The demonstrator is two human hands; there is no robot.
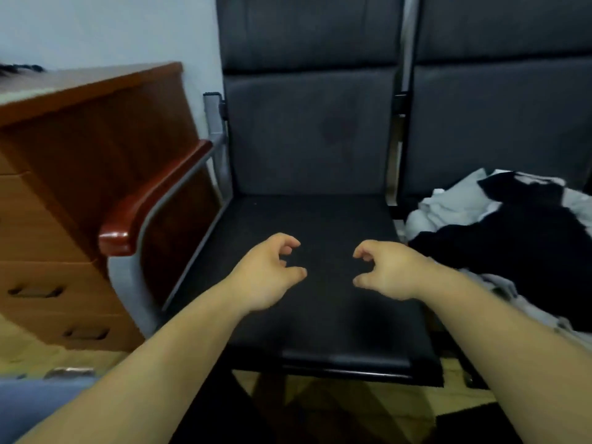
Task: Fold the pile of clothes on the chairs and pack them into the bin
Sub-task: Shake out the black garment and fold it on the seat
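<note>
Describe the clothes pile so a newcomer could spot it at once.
A dark chair with a wooden armrest fills the middle; a second chair adjoins it on the right. The pile of clothes lies on that second seat, beside the right hand. It is the only rumpled black-and-white fabric against smooth dark upholstery.

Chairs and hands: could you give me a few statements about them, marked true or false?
1. The left hand and right hand hold nothing. True.
2. Both hands are over the left chair. True.
3. The clothes lie on the left chair. False: they lie on the right chair.
4. The armrest is blue. False: it is reddish-brown wood.
</note>
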